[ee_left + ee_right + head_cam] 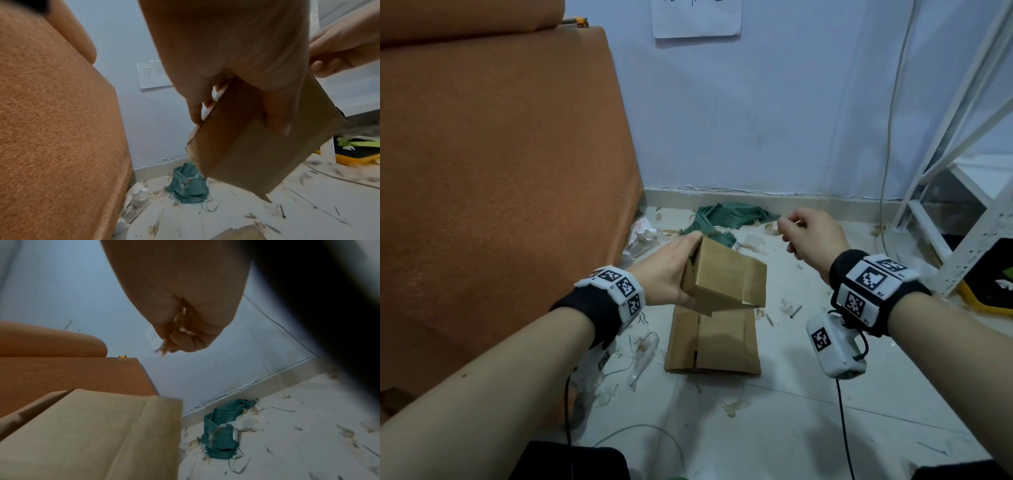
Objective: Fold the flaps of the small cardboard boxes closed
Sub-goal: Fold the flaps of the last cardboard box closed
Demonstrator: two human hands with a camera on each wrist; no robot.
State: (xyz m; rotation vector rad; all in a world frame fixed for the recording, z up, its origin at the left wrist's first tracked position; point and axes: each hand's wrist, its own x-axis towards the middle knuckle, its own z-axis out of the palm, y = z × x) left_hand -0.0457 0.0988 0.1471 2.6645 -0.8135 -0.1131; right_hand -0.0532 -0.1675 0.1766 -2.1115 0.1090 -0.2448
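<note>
1. Littered white floor tiles (808,411) are running up to a pale blue wall, with scraps lying everywhere.
2. Above them the small cardboard box (726,277) is hanging tilted in the air, one end flap sticking out.
3. The left hand (667,270) is gripping its left end, thumb under, fingers (275,116) over the top.
4. The right hand (811,236) is hovering apart, fingers curled in, pinching a small pale scrap.
5. A second cardboard box (714,337) is lying directly below on the floor.
6. Beyond, a green rag (722,217) is sitting by the wall, an orange sofa (493,164) flanking the left.
</note>
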